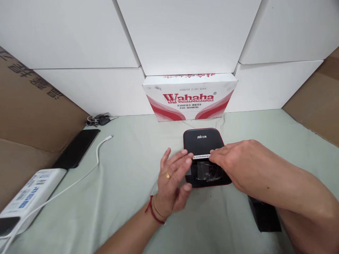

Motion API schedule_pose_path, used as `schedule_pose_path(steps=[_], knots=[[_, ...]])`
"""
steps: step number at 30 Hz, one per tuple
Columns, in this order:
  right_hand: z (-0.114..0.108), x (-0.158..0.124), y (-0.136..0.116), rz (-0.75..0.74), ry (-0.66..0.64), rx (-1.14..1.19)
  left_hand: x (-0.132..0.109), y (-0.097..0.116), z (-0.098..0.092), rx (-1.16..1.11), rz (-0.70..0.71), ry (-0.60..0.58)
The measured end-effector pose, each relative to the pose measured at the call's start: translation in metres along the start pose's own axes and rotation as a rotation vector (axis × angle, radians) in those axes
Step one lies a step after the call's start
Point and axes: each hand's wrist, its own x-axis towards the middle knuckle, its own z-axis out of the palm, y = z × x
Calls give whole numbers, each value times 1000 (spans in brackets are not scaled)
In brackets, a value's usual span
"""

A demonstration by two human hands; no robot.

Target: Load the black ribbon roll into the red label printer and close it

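A flat black device [202, 144] with rounded corners and a thin red edge lies on the cloth. White lettering marks its upper part, and a narrow white warning label [201, 156] crosses its middle. Below the label is a clear plastic film piece [209, 171], shiny and wrinkled. My left hand [174, 178] is at the device's left side, thumb apart and fingers spread, index fingertips by the label's left end. My right hand [235, 160] reaches across from the right, fingers pressed together at the label's right end. It hides the device's right edge.
A white-and-red water carton [190, 100] stands behind, against white boxes [185, 35]. On the left lie keys [102, 119], a black phone [76, 148], a white power bank [34, 192] and a white cable [96, 155]. A black box [265, 215] sits under my right forearm. Cardboard walls [29, 102] flank the cloth.
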Motion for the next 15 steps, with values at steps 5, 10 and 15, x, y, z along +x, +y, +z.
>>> schedule_pose_path(steps=[5,10,15], knots=[[-4,2,-5,-36,-56,-47,8,-10,-4,-131,-192,-18],[-11,5,1,-8,-85,-61,10,-8,2,-293,-252,15],[-9,0,12,-3,-51,2,9,-15,1,-536,-486,21]])
